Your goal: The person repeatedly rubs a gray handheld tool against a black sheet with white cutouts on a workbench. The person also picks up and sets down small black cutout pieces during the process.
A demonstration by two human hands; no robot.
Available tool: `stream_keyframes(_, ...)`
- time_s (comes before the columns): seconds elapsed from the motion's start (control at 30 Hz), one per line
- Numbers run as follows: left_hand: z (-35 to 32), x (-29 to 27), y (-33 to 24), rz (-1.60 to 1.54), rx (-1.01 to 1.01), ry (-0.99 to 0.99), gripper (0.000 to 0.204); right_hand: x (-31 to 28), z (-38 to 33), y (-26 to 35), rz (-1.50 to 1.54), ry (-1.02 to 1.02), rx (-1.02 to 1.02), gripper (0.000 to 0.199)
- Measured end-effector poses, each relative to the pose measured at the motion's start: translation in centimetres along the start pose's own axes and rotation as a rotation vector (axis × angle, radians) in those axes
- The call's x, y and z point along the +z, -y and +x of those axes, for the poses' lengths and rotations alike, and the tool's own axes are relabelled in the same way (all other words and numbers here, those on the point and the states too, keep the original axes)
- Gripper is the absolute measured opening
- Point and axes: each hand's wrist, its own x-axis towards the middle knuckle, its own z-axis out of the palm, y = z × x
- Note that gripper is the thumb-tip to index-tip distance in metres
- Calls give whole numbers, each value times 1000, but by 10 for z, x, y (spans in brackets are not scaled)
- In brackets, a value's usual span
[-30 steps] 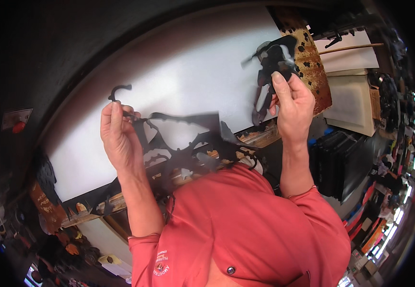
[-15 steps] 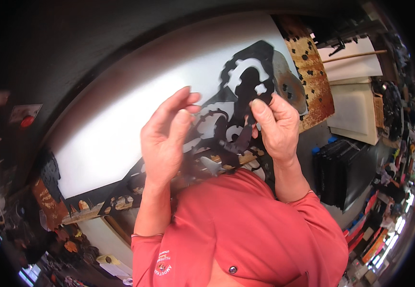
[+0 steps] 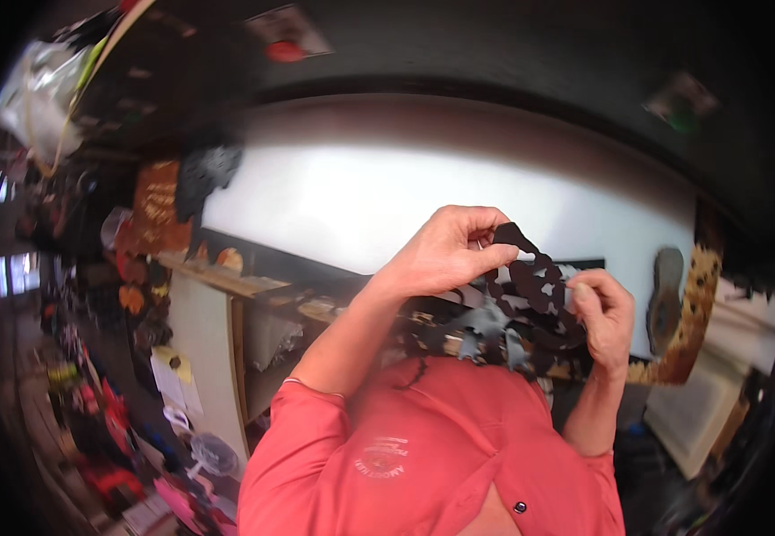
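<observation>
A thin dark sheet (image 3: 539, 284) full of curved cut-out holes hangs crumpled between my two hands, above the near edge of the white board. My left hand (image 3: 450, 250) pinches its upper left end between thumb and fingers. At the sheet's right edge, my right hand (image 3: 603, 314) is closed, thumb against fingers, holding that side. Below, more dark scraps with cut-outs (image 3: 485, 330) lie by the front edge, close to my red shirt; their outlines are partly blurred.
The brightly lit white board (image 3: 343, 192) lies under a dark overhead beam (image 3: 494, 54). A grey sole-shaped piece (image 3: 666, 299) rests at its right end, beside a rusty perforated plate (image 3: 698, 308). Black scraps (image 3: 209, 174) are heaped at its left end. A pale cabinet (image 3: 198, 344) stands lower left.
My left hand, empty and apart before, now grips the dark sheet along with my right. The sheet is bunched and nearer to me. The whole view has turned.
</observation>
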Motion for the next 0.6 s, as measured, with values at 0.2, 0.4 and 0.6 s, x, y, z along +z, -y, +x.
stream_keyframes(0.2,-15,-90,56,-27,137,-692,29,-3,32,-52,-42,-305,50,19)
stream_keyframes(0.4,-40,-227,109,-508,212,-1240,13,0,35,-73,-113,-320,-37,21)
stream_keyframes(0.6,-47,-307,138,-631,451,-1478,19,1,35,-81,-151,-341,-75,20)
